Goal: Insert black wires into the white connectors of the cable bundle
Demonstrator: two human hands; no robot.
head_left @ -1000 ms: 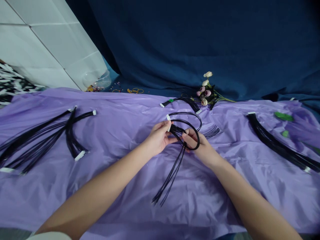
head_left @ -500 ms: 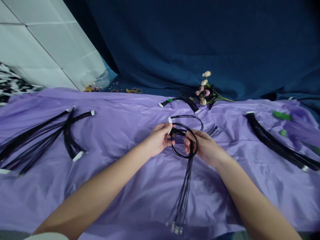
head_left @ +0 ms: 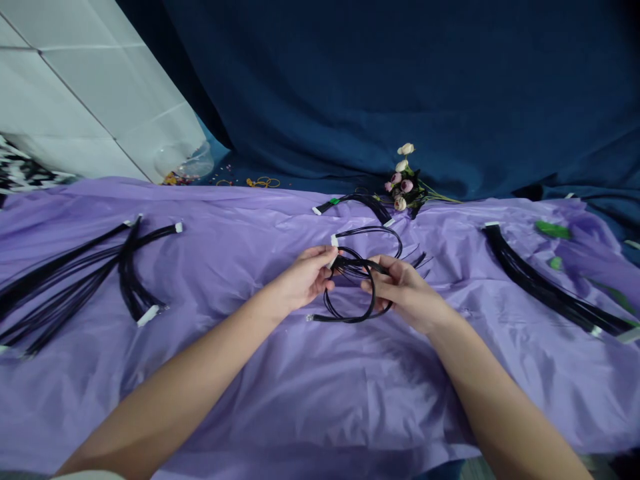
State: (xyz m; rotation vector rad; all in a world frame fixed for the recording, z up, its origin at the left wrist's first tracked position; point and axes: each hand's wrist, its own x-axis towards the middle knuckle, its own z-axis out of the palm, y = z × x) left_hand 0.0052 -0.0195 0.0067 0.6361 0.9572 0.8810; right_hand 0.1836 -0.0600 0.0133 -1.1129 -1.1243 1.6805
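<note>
Near the middle of the purple cloth (head_left: 310, 400), my left hand (head_left: 311, 277) pinches the white connector end of a black cable bundle (head_left: 371, 293). Thin black wires loop from there toward my right hand (head_left: 397, 288), whose closed fingers grip the wires. One loop hangs below and between both hands, and a small pale tip points left under my left hand. Another thin loop with a white connector (head_left: 335, 240) lies just beyond my fingers. Loose wire ends stick out behind my right hand.
Black cable bundles lie at the left (head_left: 133, 267), at the right (head_left: 540, 287) and at the back (head_left: 367, 200). Artificial flowers (head_left: 404, 183) rest by the dark blue curtain (head_left: 375, 87). A clear bowl (head_left: 187, 160) and yellow bands (head_left: 264, 182) are behind the cloth's edge.
The wires that hung down toward the front edge are now folded up into a loop, their end pointing left. The view has shifted slightly.
</note>
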